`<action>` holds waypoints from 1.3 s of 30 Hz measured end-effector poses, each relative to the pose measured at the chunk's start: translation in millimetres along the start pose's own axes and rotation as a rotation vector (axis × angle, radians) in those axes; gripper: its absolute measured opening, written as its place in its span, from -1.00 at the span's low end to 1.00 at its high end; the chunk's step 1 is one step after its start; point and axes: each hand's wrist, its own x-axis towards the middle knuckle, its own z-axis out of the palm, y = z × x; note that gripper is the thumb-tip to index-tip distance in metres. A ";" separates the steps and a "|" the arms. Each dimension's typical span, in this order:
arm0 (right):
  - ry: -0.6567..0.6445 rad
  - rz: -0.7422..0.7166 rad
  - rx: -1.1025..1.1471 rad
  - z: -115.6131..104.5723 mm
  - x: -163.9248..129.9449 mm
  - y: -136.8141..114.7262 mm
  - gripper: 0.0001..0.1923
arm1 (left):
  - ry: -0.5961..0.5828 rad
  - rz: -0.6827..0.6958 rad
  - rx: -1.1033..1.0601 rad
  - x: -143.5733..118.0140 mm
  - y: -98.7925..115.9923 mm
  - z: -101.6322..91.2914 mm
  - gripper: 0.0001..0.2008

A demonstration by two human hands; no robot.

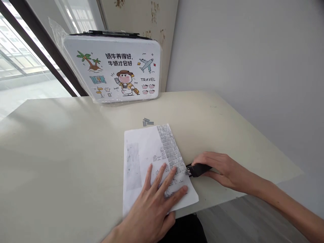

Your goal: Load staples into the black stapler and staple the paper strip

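Printed white paper (146,138) lies on the table near its front edge. Rows of silvery staples (170,145) cover a band along its right side. My left hand (159,195) rests on the paper with its fingers spread, the thumb bent by the front edge. At the right, my right hand (222,168) is wrapped round a black stapler (198,169). The stapler's front end meets the paper's right edge, just below the stapled band. Whether its jaws are pressed together I cannot tell.
Several short strips of staples (148,122) lie just beyond the paper. A white cartoon-printed case (113,67) in clear plastic stands upright at the back of the table (63,162). A grey wall (243,50) borders the right side; a glass door is at the left.
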 end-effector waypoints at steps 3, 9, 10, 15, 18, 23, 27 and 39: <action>-0.022 0.037 0.058 -3.6 1.9 1.1 -0.76 | -0.007 0.004 0.000 0.2 0.1 -1.6 -0.21; -0.033 0.148 0.129 -7.9 4.8 -2.1 -0.74 | -0.010 0.005 -0.012 0.0 -0.9 -1.9 -0.24; -0.038 0.152 0.130 -8.4 5.4 -2.4 -0.73 | -0.013 0.007 -0.011 -0.2 -1.1 -1.5 -0.22; -0.065 0.112 0.087 -10.2 8.7 -1.8 -0.73 | -0.017 0.010 -0.012 -0.8 -1.6 -0.3 -0.23; -0.060 0.091 0.078 -10.3 9.1 -0.6 -0.73 | -0.012 0.002 -0.007 -0.3 -1.1 -0.3 -0.23; -0.049 0.117 0.109 -9.2 7.8 2.3 -0.74 | -0.012 0.001 -0.014 0.9 -0.8 0.9 -0.22; -0.050 0.110 0.111 -8.4 7.7 3.1 -0.76 | -0.016 -0.006 -0.021 1.2 -0.4 1.1 -0.24; -0.095 0.081 -0.008 -13.0 8.5 -4.6 -0.70 | 0.001 -0.009 0.003 13.0 5.0 1.6 -0.24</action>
